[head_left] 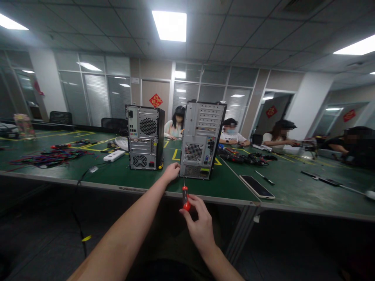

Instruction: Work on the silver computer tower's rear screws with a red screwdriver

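A screwdriver point(185, 201) with a red and black handle is held between the thumb and fingers of my right hand point(202, 224). Its thin shaft points up and away, the tip at the lower left corner of the back of a grey computer tower point(190, 156). Beside that same corner, on the green tabletop, my left hand point(172, 172) has its fingers curled in close to the case edge; what is in them, if anything, is hidden. To the left stands a second, black-sided computer tower point(145, 150), apart from both hands, its back also facing me.
A white power strip point(114, 156) and a tangle of coloured cables point(49, 158) lie left. Right are black cables point(246, 157), a phone point(257, 186) and another screwdriver point(264, 177). Several people sit across the table point(222, 189). The table's front edge is close to my hands.
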Motion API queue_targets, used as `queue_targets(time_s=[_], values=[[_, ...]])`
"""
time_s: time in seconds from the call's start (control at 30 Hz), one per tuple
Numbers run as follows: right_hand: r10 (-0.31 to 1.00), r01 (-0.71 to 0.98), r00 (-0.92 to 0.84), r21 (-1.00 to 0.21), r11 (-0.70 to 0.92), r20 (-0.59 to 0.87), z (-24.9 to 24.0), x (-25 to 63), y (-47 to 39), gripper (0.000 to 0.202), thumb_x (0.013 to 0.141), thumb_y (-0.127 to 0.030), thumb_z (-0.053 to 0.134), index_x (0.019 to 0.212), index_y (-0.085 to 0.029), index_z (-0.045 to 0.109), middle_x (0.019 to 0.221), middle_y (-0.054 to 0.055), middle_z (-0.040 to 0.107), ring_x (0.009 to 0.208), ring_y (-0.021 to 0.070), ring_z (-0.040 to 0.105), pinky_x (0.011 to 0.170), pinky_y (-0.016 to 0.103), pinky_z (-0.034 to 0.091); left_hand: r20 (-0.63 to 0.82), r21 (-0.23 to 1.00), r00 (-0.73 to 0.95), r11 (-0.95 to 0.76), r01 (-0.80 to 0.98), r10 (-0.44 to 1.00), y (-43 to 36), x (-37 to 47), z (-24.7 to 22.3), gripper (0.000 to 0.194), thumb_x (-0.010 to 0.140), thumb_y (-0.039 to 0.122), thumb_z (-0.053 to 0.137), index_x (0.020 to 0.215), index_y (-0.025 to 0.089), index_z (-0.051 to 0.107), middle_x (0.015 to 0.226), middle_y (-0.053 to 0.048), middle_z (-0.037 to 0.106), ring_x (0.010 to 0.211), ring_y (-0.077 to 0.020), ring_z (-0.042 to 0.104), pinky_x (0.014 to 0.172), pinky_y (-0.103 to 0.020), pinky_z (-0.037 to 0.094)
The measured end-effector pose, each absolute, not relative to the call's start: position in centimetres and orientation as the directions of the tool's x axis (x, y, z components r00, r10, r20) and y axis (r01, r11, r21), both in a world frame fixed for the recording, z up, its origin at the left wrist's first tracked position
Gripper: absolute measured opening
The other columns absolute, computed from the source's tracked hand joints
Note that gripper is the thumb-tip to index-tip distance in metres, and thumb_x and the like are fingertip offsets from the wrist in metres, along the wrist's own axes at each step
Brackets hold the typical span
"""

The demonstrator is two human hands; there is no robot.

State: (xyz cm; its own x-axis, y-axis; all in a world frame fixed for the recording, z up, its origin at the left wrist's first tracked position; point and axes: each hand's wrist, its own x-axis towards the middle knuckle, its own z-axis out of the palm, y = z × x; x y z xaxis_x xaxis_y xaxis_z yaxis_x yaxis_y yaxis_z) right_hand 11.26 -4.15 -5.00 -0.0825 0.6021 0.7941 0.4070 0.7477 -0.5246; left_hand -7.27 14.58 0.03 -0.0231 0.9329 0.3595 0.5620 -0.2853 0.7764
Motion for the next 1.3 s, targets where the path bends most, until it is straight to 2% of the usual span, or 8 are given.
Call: queue_targets(time_s=[0.17,0.33,0.5,0.63,0.77,1.0,1.2,1.3], values=[[0.555,0.416,-0.183,-0.447,0.792,0.811,-5.29,11.25,-4.07,0.035,0.095,-0.018,0.065,0.128,-0.027,0.071,0.132,0.010,0.069,0.121,0.0254,0.066,0.104,0.043,0.056,0.373,0.774,-0.033,-0.292,0.562,0.927,14.62,-7.25,-0.02,0.017,0.085,0.013,0.051,0.082,0.016,0.068,0.080,-0.004,0.071,0.078,-0.0173,0.063,0.069,-0.025,0.045],[0.524,0.480,-0.295,-0.350,0.804,0.799,-5.66,11.11,-4.00,0.044,0.098,-0.012,0.055,0.135,-0.032,0.067,0.140,0.007,0.067,0.114,0.0250,0.067,0.098,0.049,0.057,0.382,0.765,-0.040,-0.292,0.574,0.923,14.70,-7.17,0.00,0.017,0.085,0.011,0.051,0.080,0.016,0.067,0.076,-0.003,0.069,0.077,-0.0170,0.063,0.069,-0.025,0.044],[0.579,0.416,-0.194,-0.468,0.780,0.792,-5.48,11.01,-4.06,0.033,0.097,-0.020,0.061,0.130,-0.024,0.066,0.135,0.011,0.068,0.124,0.0258,0.065,0.105,0.046,0.054,0.384,0.769,-0.037,-0.297,0.566,0.923,14.91,-7.18,-0.19,0.017,0.084,0.011,0.050,0.080,0.015,0.066,0.076,-0.003,0.069,0.077,-0.0164,0.062,0.069,-0.025,0.045],[0.621,0.385,-0.100,-0.545,0.745,0.777,-5.05,11.32,-3.99,0.023,0.097,-0.026,0.064,0.119,-0.022,0.069,0.130,0.012,0.069,0.120,0.0262,0.067,0.103,0.044,0.056,0.383,0.770,-0.027,-0.302,0.562,0.923,15.17,-7.29,-0.43,0.018,0.084,0.013,0.050,0.081,0.015,0.067,0.079,-0.003,0.070,0.078,-0.0168,0.063,0.070,-0.025,0.045],[0.603,0.381,-0.106,-0.527,0.759,0.791,-4.92,11.50,-3.99,0.024,0.097,-0.024,0.063,0.120,-0.024,0.071,0.130,0.012,0.069,0.121,0.0265,0.067,0.104,0.044,0.057,0.382,0.768,-0.022,-0.305,0.563,0.924,15.32,-7.37,-0.58,0.018,0.085,0.014,0.050,0.081,0.016,0.067,0.083,-0.004,0.071,0.079,-0.0172,0.063,0.072,-0.026,0.045],[0.573,0.412,-0.192,-0.464,0.784,0.797,-5.27,11.24,-4.12,0.040,0.099,-0.014,0.051,0.130,-0.030,0.072,0.145,0.010,0.061,0.131,0.0245,0.062,0.108,0.041,0.055,0.389,0.762,-0.025,-0.306,0.570,0.921,15.49,-7.43,-0.70,0.018,0.085,0.015,0.050,0.082,0.016,0.068,0.082,-0.004,0.071,0.080,-0.0177,0.063,0.075,-0.027,0.047],[0.576,0.410,-0.184,-0.471,0.781,0.796,-5.39,11.01,-4.18,0.037,0.099,-0.018,0.055,0.135,-0.025,0.064,0.138,0.012,0.065,0.128,0.0242,0.063,0.109,0.043,0.053,0.388,0.765,-0.022,-0.308,0.565,0.921,15.38,-7.39,-0.62,0.017,0.085,0.014,0.050,0.081,0.016,0.067,0.080,-0.004,0.071,0.078,-0.0176,0.063,0.072,-0.026,0.045],[0.588,0.411,-0.137,-0.495,0.766,0.797,-5.49,10.82,-4.30,0.028,0.097,-0.022,0.060,0.125,-0.022,0.064,0.131,0.013,0.068,0.124,0.0257,0.065,0.106,0.044,0.055,0.380,0.764,-0.031,-0.295,0.574,0.925,15.09,-7.28,-0.38,0.018,0.085,0.014,0.050,0.080,0.016,0.067,0.079,-0.004,0.071,0.078,-0.0176,0.063,0.072,-0.026,0.046]])
